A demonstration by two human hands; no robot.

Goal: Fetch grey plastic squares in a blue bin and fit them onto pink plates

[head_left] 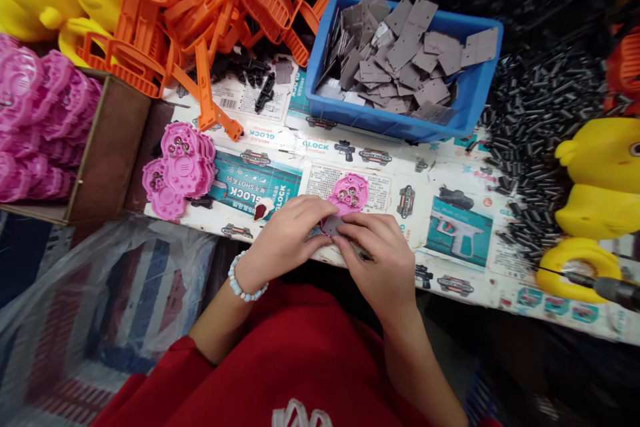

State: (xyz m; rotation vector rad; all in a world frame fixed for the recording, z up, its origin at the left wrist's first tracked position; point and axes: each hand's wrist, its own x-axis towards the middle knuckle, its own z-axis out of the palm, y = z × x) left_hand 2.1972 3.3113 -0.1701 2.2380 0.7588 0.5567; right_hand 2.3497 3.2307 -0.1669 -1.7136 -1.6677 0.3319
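At the front edge of the bench, a small grey plate (332, 224) is pinched between my two hands. My left hand (293, 232) has its fingers closed at the plate's left side, where a thin pink edge shows beneath. From the right, my right hand (380, 257) presses thumb and fingertips onto the same plate. Just beyond the fingertips lies a pink plastic housing (354, 191) with small metal-coloured round parts inside. My fingers cover its near end, so I cannot tell whether plate and housing touch.
A blue bin (395, 121) of grey plates stands behind my hands. Stacked pink housings (187, 163) lie to the left, beside a brown box (113, 153) of more. Orange frames (205, 90), black small parts (525, 120), yellow duck-shaped shells (600, 180) and a driver-like tool (617, 290) surround the cardboard-covered bench.
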